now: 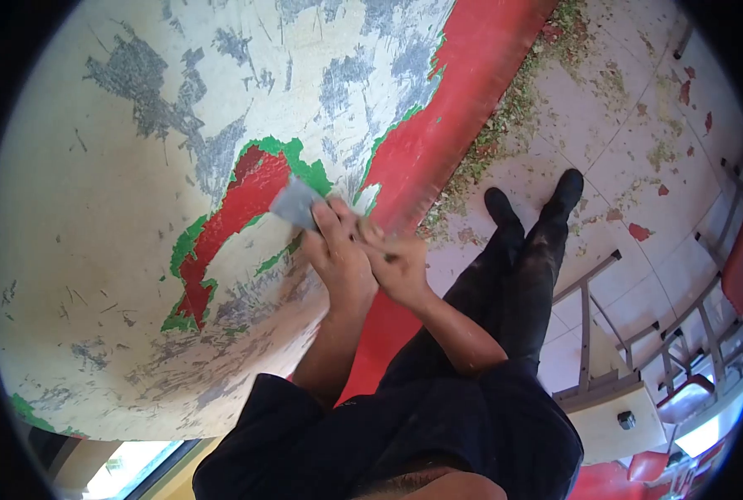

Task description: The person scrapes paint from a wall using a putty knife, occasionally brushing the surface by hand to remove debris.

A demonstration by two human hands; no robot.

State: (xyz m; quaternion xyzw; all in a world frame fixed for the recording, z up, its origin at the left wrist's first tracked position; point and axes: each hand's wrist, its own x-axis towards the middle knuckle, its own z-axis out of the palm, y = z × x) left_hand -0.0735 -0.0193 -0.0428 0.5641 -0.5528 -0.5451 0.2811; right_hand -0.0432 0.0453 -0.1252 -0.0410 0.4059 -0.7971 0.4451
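Observation:
A flat grey scraper blade [295,202] lies against the wall [113,242], at the right edge of a red patch [250,193] bordered by green paint. My left hand [338,254] is closed round the scraper just behind the blade, fingers pressed near the metal. Close beside it on the right, my right hand [398,265] wraps round the scraper's rear part; the handle is mostly hidden by the fingers and slightly blurred. Around the patch the wall shows cream paint with grey scraped areas.
A red band [425,154] runs along the wall's foot. Paint flakes [505,125] litter the tiled floor [571,158]. My legs and dark shoes [565,192] are right of centre. Metal-legged chairs [586,333] and a pale box-like piece [617,425] stand at the lower right.

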